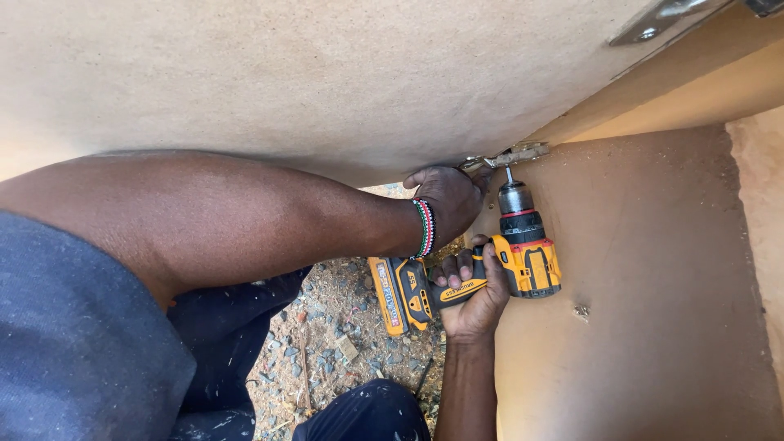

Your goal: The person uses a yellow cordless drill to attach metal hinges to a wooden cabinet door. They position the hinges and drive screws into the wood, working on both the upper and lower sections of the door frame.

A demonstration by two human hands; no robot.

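— What do we have in our right hand [474,298]?

— We have it wrapped tight around the grip of the yellow and black cordless drill [490,273], just right of the middle of the frame. Our fingers [454,272] curl fully round the handle, so the hand is closed on the tool. The battery pack [398,294] sticks out to the left of the hand, over the gravel ground [343,335] in the lower middle.

— And where does the drill point?

— Upward in the picture. Its chuck [516,198] carries a short bit [509,174] whose tip meets the metal hinge [510,155] at the centre right, where the big pale board [327,73] filling the top of the frame meets the brown panel [653,269] on the right.

— What about our left hand [449,200]?

— It reaches in from the left, across the middle of the frame, with a beaded wristband [424,229] at the wrist. Its fingers are bent and pressed up against the edge of the pale board, just beside the hinge. We cannot tell whether they pinch the hinge itself or only steady the board there.

— Anything else nearby?

— A second metal fitting [661,20] shows in the upper right corner, and a small screw [581,310] sits on the brown panel, right of the drill. Our dark blue trousers [82,343] fill the lower left.
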